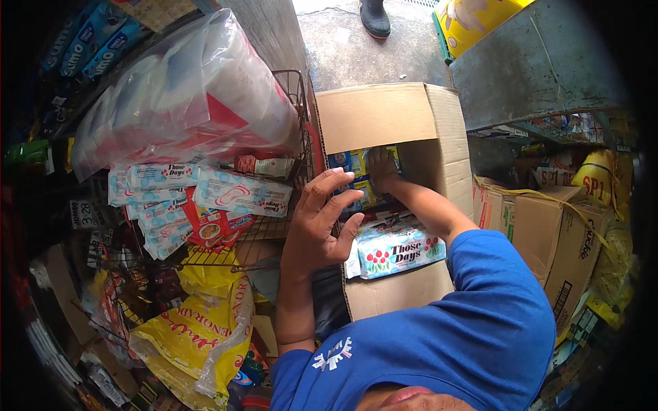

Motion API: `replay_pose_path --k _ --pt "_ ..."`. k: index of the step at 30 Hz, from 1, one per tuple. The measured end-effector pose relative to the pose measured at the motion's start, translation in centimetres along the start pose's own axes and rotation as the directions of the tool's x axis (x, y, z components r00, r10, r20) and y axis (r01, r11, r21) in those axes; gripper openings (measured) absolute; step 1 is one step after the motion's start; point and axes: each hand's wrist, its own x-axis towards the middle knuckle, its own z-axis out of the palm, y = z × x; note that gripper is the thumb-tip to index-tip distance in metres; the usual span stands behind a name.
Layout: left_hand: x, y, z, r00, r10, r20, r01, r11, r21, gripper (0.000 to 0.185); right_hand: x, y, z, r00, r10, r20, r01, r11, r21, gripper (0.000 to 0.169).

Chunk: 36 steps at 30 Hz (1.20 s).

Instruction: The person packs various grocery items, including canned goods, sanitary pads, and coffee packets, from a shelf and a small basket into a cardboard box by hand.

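Observation:
My right hand reaches down into an open cardboard box and rests on yellow and blue packets at its bottom; whether it grips one I cannot tell. Raised beside the box's left edge, my left hand holds nothing, its fingers apart and bent. A "Those Days" sanitary pad pack lies in the near part of the box, with more packs partly hidden behind it. To the left, a wire basket bears a loose pile of like pad packs and red packets.
A large clear plastic bag of white and red packs lies beyond the pile. Yellow plastic sacking hangs below the basket. Strapped cartons stand at right. A person's black boot is on the floor beyond the box.

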Motion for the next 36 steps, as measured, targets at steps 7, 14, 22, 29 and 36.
replay_pose_path --k 7,14,22,29,36 --pt "0.3 0.1 -0.1 1.0 -0.003 0.011 0.003 1.0 0.002 0.034 1.1 -1.8 5.4 0.99 -0.059 -0.129 0.054 0.998 -0.042 0.104" --pt "0.3 0.4 -0.2 0.998 -0.054 0.028 0.055 0.998 -0.012 0.036 2.6 -1.5 6.8 0.997 -0.078 -0.02 0.08 0.992 0.098 0.113" --pt "1.0 0.8 0.1 0.998 -0.04 0.057 0.038 0.999 0.038 0.037 2.4 -3.1 6.7 0.991 -0.026 -0.135 0.039 0.995 0.097 0.106" --pt "0.9 0.8 -0.3 0.998 -0.023 0.051 0.022 1.0 0.021 0.039 2.5 -2.7 8.4 0.97 -0.038 -0.24 0.092 0.972 0.215 0.091" --pt "0.7 0.8 0.1 0.998 -0.01 0.063 0.008 0.999 0.038 0.038 1.9 0.4 7.2 0.953 0.291 -0.084 -0.222 0.861 0.458 0.103"
